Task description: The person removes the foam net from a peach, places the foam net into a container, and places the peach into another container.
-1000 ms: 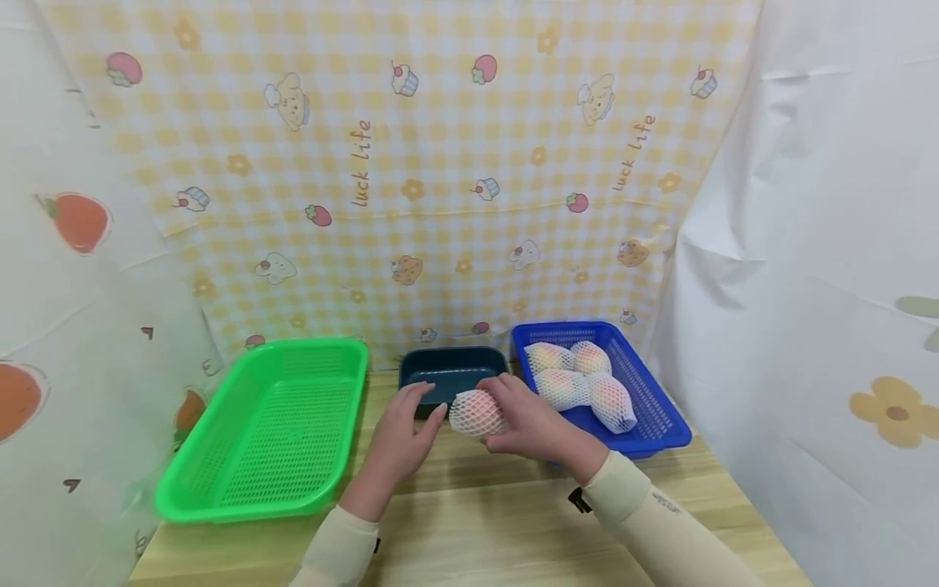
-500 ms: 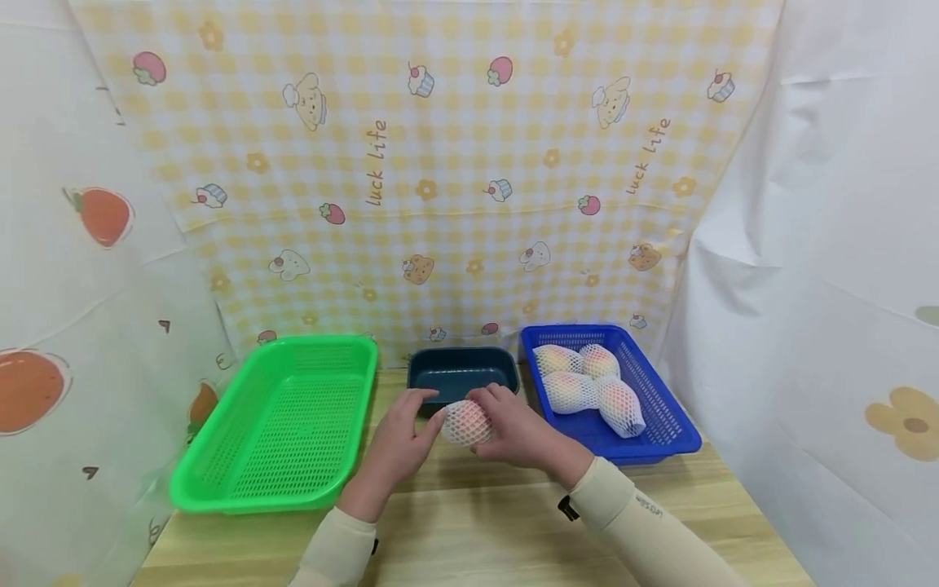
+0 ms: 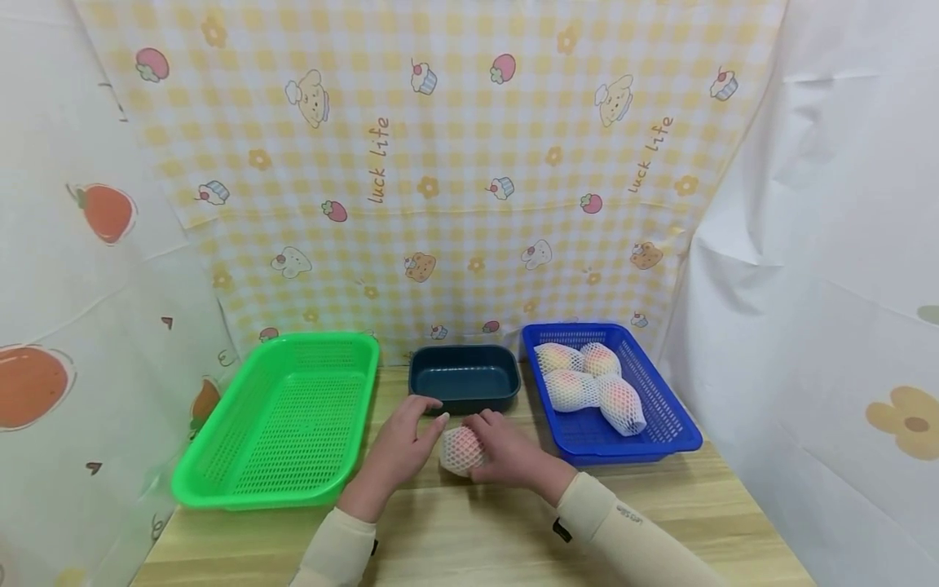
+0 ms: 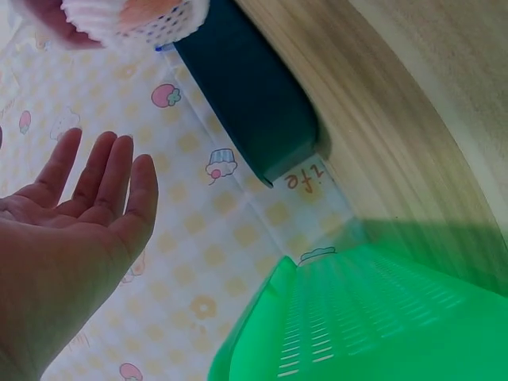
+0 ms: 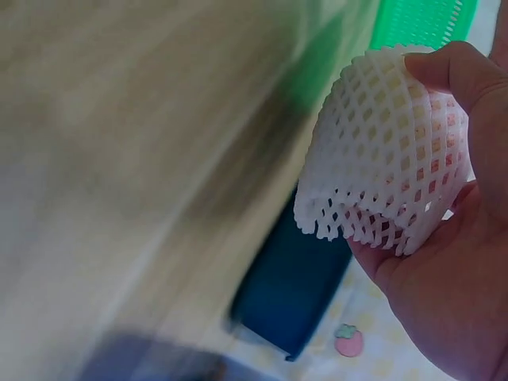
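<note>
My right hand [image 3: 509, 452] grips a round pink-and-yellow fruit in a white foam net [image 3: 462, 451], held in front of the small dark teal tray [image 3: 464, 405]. In the right wrist view the thumb [image 5: 452, 71] lies over the net, whose loose edge hangs past the fruit. My left hand [image 3: 399, 444] is beside it on the left, fingers relaxed and thumb tip close to the net. The left wrist view shows that palm [image 4: 71, 230] bare, with the netted fruit [image 4: 147, 20] apart from it at the top.
To the left stands a green mesh basket [image 3: 345, 456]. A blue basket [image 3: 623, 448] on the right contains several netted fruits [image 3: 619, 403]. Behind the wooden table [image 3: 469, 538] hangs a yellow checked cloth [image 3: 455, 228], with white sheets at both sides.
My right hand has brought the netted fruit down toward me, away from the dark tray. The left hand has shifted only slightly. The head view has turned a little left.
</note>
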A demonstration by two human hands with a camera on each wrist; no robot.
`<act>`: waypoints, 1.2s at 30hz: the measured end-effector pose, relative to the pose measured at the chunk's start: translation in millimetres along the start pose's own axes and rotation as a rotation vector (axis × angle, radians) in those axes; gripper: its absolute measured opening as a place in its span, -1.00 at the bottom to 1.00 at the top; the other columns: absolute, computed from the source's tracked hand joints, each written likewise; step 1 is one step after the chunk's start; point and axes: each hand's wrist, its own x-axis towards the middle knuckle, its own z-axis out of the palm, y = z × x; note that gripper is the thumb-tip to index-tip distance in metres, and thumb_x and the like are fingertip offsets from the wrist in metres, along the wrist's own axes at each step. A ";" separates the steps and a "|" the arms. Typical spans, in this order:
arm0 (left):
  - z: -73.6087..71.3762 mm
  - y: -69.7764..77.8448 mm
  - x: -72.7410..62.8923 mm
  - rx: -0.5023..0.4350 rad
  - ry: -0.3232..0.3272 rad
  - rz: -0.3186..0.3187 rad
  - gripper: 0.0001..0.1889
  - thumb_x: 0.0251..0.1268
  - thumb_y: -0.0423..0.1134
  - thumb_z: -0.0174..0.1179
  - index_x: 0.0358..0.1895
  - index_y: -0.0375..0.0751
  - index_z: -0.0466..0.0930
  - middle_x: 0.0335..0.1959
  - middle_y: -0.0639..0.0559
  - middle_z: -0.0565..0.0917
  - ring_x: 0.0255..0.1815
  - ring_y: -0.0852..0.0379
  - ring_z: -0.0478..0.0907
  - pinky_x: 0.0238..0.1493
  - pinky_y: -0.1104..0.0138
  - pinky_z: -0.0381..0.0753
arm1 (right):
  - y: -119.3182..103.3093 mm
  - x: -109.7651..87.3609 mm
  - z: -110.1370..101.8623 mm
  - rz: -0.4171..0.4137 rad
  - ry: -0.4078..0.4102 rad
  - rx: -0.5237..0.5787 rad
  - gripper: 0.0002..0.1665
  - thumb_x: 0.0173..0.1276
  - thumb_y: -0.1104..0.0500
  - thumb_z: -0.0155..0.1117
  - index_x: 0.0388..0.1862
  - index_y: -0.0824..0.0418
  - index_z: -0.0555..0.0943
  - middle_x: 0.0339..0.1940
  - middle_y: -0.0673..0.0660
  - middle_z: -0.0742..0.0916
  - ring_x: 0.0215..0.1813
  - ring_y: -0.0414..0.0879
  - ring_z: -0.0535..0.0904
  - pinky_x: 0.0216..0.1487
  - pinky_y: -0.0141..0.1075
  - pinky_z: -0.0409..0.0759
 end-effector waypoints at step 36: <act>1.8 -10.9 -0.3 0.007 -0.048 0.026 -0.58 0.76 0.08 0.16 0.28 -0.19 0.70 0.27 -0.06 0.69 0.35 -0.12 0.64 0.37 -0.12 0.62 | 8.2 -2.8 12.2 0.056 -0.037 0.127 0.15 0.37 -0.23 0.65 0.69 0.25 0.30 0.52 0.22 0.58 0.49 0.08 0.54 0.50 0.08 0.55</act>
